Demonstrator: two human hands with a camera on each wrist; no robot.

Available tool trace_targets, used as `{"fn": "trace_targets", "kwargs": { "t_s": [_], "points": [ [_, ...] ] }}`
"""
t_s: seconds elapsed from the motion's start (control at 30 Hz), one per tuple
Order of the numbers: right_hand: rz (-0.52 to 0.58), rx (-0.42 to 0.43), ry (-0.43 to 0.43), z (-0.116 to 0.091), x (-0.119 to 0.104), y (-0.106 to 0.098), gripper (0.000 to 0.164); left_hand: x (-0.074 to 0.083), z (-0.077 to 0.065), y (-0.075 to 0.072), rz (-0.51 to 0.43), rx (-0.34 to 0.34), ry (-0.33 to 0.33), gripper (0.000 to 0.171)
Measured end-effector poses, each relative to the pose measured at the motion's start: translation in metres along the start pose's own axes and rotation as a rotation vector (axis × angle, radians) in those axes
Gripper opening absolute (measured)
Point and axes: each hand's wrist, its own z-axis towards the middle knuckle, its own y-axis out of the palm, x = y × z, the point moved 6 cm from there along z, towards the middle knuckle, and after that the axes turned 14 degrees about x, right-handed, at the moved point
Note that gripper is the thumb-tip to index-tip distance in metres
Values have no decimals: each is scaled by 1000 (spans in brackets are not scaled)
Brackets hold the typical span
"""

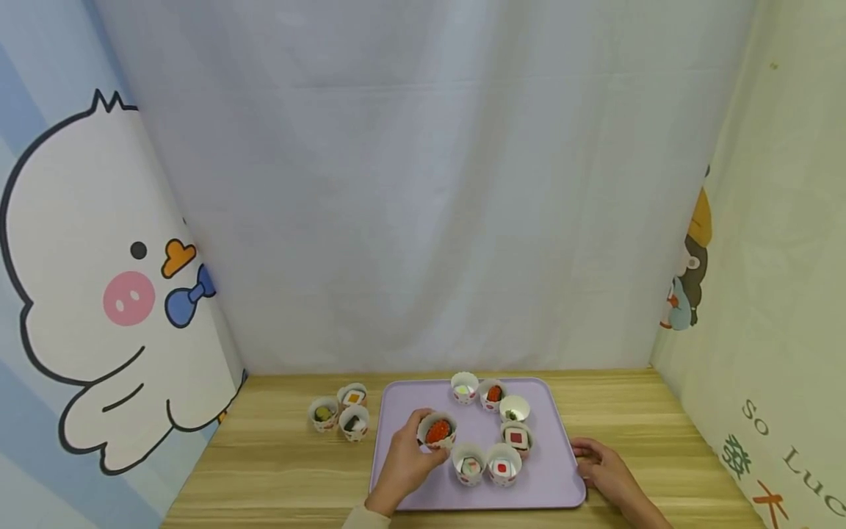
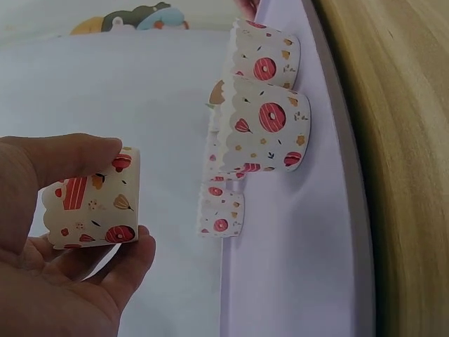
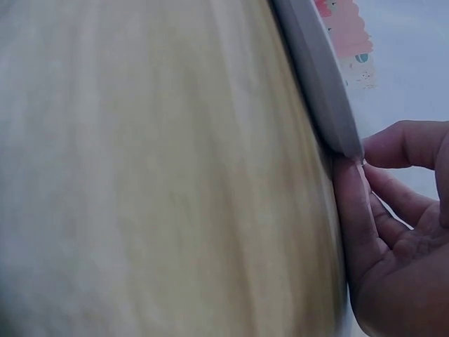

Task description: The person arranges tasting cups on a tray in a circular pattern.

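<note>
My left hand (image 1: 406, 459) grips a patterned paper baking cup (image 1: 436, 432) with a red, beaded-looking piece inside. In the left wrist view, its thumb and fingers (image 2: 133, 263) hold the cup by its sides, above the tray. The lilac tray (image 1: 423, 499) carries several similar cups in a curved row, among them one with a red-centred white piece (image 1: 504, 470) and one with a dark red square on white (image 1: 517, 438). At the tray's right edge, my right hand (image 1: 604, 470) pinches the rim (image 3: 330, 105) between thumb and fingers.
Left of the tray, three more filled cups stand close together on the wooden table (image 1: 277, 455), one (image 1: 355, 424) nearest the tray. A pale grey curtain (image 1: 423, 220) hangs behind the table, with printed cloths at both sides.
</note>
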Motion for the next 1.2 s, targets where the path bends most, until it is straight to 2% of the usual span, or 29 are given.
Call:
{"fn": "trace_targets", "kwargs": {
  "t_s": [0.47, 0.73, 1.2],
  "points": [
    [1, 4, 1, 0, 1, 0, 51, -22, 2, 10, 48, 20, -21, 60],
    [19, 1, -3, -1, -1, 0, 52, -40, 4, 20, 72, 18, -64, 59],
    [15, 4, -2, 0, 0, 0, 52, -60, 3, 35, 113, 37, -39, 53]
  ]
}}
